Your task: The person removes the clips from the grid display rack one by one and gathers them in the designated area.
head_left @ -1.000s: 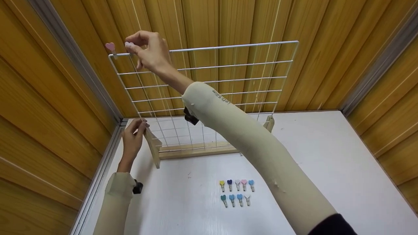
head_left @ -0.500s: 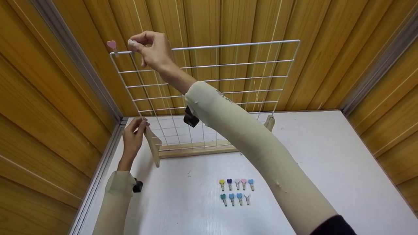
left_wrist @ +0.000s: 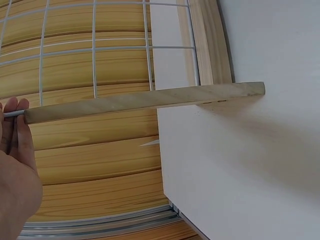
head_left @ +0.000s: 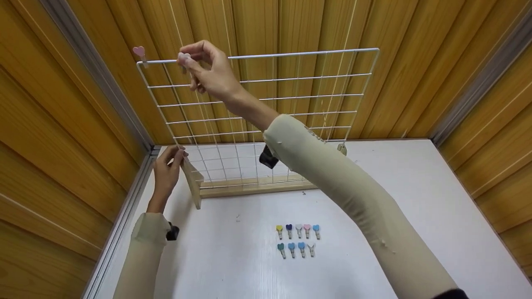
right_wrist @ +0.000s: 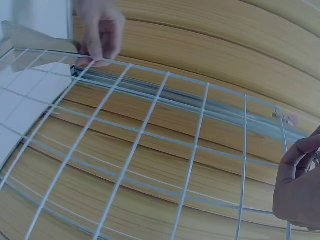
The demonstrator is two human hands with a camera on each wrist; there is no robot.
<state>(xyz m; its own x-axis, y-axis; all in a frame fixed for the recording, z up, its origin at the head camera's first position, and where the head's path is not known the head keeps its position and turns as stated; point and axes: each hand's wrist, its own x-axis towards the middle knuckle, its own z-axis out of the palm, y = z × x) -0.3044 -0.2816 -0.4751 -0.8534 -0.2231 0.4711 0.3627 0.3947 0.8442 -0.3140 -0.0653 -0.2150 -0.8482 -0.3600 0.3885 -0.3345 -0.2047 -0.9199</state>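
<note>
A white wire grid rack (head_left: 303,98) stands upright in a wooden base (head_left: 249,189). A pink heart clip (head_left: 139,51) sits on its top left corner. My right hand (head_left: 216,72) pinches a pale heart-topped clip (head_left: 184,58) between thumb and fingers, at the top wire just right of the pink one. Whether its peg touches the wire, I cannot tell. My left hand (head_left: 167,166) pinches the grid's left side wire, right by the tip of the wooden foot (left_wrist: 150,100); the left wrist view shows fingertips (left_wrist: 22,103) at that wire.
Two rows of small heart clips (head_left: 296,241) lie on the white table (head_left: 232,249), in yellow, navy, pale, pink, blue and green. Wood-patterned panels (head_left: 415,62) enclose the back and sides. A metal rail (head_left: 129,220) runs along the left table edge.
Holding the pale clip, my right hand has shifted rightward along the top wire, away from the pink clip. My left hand keeps its hold on the side wire.
</note>
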